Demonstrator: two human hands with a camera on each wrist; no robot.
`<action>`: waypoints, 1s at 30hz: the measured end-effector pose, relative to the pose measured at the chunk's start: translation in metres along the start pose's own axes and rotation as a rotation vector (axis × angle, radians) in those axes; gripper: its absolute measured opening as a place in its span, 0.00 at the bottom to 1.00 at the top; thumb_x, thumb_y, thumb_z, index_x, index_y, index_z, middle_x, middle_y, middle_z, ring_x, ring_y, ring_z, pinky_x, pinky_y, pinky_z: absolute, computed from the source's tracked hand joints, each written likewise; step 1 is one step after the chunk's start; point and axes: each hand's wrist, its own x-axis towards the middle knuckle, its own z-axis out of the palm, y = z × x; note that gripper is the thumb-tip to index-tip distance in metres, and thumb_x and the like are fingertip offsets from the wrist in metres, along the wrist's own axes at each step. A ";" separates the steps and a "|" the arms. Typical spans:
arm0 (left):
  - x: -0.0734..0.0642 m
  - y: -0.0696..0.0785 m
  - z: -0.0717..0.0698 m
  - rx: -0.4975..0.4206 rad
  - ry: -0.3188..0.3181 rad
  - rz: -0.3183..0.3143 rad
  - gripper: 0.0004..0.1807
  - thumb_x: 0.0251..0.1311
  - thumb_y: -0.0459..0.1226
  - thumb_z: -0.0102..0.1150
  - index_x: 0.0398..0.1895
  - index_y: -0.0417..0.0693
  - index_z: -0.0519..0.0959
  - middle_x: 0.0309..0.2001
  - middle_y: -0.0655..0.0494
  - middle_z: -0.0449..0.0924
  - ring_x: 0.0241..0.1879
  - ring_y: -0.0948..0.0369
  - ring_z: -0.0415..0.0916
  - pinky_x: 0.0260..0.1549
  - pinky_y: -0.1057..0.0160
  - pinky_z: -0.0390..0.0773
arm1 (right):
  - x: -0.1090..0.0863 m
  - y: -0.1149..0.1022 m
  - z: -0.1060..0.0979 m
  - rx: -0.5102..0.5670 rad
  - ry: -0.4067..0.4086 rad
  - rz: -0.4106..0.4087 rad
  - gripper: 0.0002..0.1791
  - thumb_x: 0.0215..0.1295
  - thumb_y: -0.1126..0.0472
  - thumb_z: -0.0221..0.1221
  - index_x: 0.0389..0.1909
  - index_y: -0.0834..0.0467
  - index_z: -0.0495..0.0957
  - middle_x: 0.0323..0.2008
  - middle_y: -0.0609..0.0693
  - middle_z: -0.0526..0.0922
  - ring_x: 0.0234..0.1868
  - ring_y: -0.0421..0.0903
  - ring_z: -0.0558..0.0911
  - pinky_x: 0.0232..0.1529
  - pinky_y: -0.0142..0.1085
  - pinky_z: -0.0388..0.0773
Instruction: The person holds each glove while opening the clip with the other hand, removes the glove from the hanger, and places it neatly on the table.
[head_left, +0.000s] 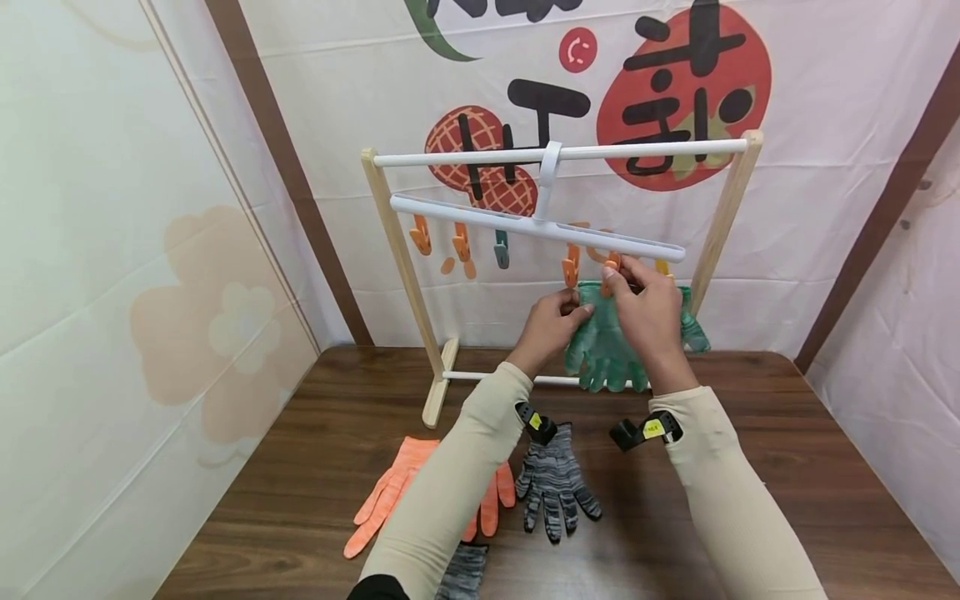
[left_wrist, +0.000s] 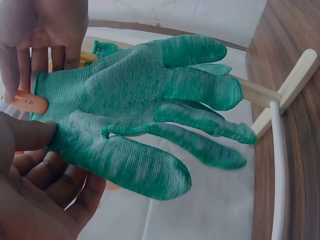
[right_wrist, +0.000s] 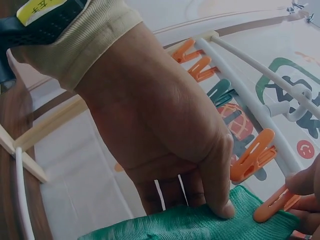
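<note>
A green knitted glove (head_left: pixel 606 346) hangs fingers-down below the right half of a white hanger (head_left: pixel 487 218). At the near corner of its cuff, my left hand (head_left: pixel 551 327) pinches the fabric between thumb and fingers. My right hand (head_left: pixel 651 312) pinches an orange clip (right_wrist: pixel 274 204) whose jaws sit over the cuff edge, as the left wrist view also shows on that clip (left_wrist: pixel 31 102). Another orange clip (head_left: pixel 571 267) hangs just left of it. Partly behind my right hand is more green glove fabric (head_left: pixel 694 323), below a yellow clip (head_left: pixel 663 267).
The hanger hooks over the top bar of a wooden rack (head_left: pixel 405 258). Two orange clips and a teal clip (head_left: pixel 502 249) hang on its left half. On the table (head_left: pixel 262 500) lie orange gloves (head_left: pixel 397 487) and grey-black gloves (head_left: pixel 555 483), partly under my left arm.
</note>
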 end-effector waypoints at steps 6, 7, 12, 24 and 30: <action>-0.006 0.001 -0.003 0.011 -0.002 -0.003 0.08 0.73 0.39 0.58 0.38 0.43 0.77 0.23 0.59 0.69 0.24 0.63 0.65 0.27 0.67 0.64 | -0.001 0.000 0.001 0.028 0.029 0.015 0.17 0.74 0.53 0.62 0.56 0.58 0.85 0.41 0.56 0.89 0.39 0.42 0.82 0.38 0.31 0.73; -0.007 0.001 -0.003 0.022 -0.005 -0.003 0.08 0.73 0.39 0.58 0.37 0.43 0.76 0.23 0.59 0.68 0.24 0.63 0.65 0.27 0.67 0.64 | -0.001 0.000 0.001 0.026 0.034 0.018 0.18 0.74 0.53 0.62 0.56 0.58 0.85 0.41 0.56 0.89 0.40 0.43 0.83 0.38 0.30 0.74; -0.018 -0.003 -0.006 0.036 -0.036 -0.010 0.09 0.73 0.39 0.58 0.35 0.44 0.73 0.22 0.58 0.61 0.22 0.62 0.59 0.28 0.66 0.61 | -0.001 -0.001 0.002 0.011 0.056 0.029 0.19 0.73 0.52 0.62 0.58 0.58 0.84 0.42 0.56 0.89 0.42 0.46 0.85 0.33 0.28 0.72; -0.050 -0.015 -0.018 -0.072 -0.088 0.020 0.14 0.74 0.37 0.57 0.29 0.44 0.67 0.21 0.58 0.54 0.21 0.61 0.54 0.29 0.63 0.60 | -0.004 -0.002 0.004 0.030 0.040 0.048 0.19 0.73 0.52 0.62 0.58 0.58 0.84 0.40 0.56 0.89 0.36 0.42 0.82 0.29 0.31 0.68; -0.076 -0.018 -0.027 -0.134 -0.128 -0.015 0.18 0.74 0.36 0.57 0.27 0.45 0.62 0.22 0.57 0.49 0.21 0.59 0.50 0.28 0.62 0.59 | -0.004 -0.003 0.006 0.019 0.057 0.022 0.21 0.72 0.50 0.63 0.57 0.59 0.84 0.40 0.57 0.89 0.32 0.39 0.80 0.27 0.30 0.67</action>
